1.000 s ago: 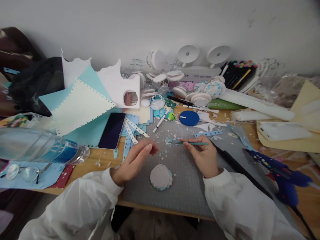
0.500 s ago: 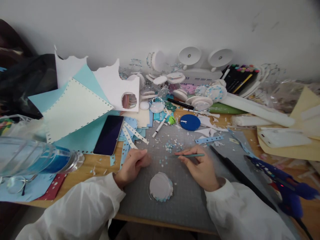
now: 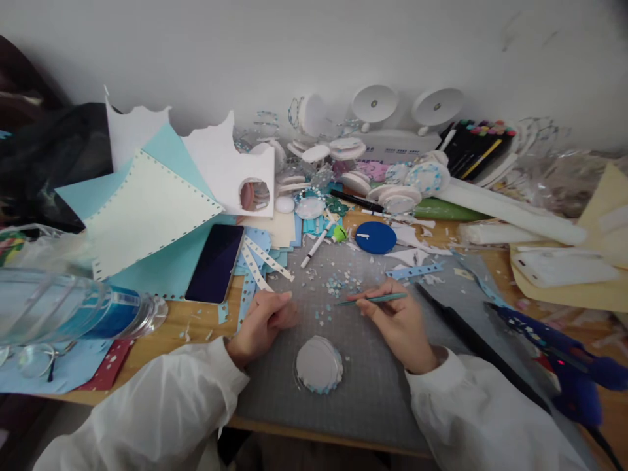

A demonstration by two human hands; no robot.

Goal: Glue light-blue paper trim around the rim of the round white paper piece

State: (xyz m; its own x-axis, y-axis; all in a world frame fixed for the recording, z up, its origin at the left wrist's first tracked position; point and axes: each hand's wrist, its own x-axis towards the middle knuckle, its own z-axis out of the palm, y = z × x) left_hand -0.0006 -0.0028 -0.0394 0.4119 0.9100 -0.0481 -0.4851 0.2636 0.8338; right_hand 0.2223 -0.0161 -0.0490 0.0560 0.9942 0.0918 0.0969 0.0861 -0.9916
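Observation:
My right hand (image 3: 400, 324) holds a thin teal tool (image 3: 371, 299) that points left toward a scatter of small blue and white scraps (image 3: 338, 284) on the grey cutting mat (image 3: 373, 386). My left hand (image 3: 265, 320) rests on the mat's left edge with its fingers curled in, and nothing shows in it. A round white disc with a blue scalloped rim (image 3: 318, 364) lies flat on the mat between my two wrists, touched by neither hand.
A dark phone (image 3: 216, 261) lies left of the mat beside blue and cream paper sheets (image 3: 147, 209). A clear bottle (image 3: 63, 307) and glasses sit far left. A blue glue gun (image 3: 554, 347) lies right. A blue disc (image 3: 375, 237), a marker (image 3: 314, 243) and white foam rounds crowd the back.
My left hand has drawn back and curled its fingers in at the mat's left edge. My right hand has moved slightly nearer me, with the tool tip still near the scraps.

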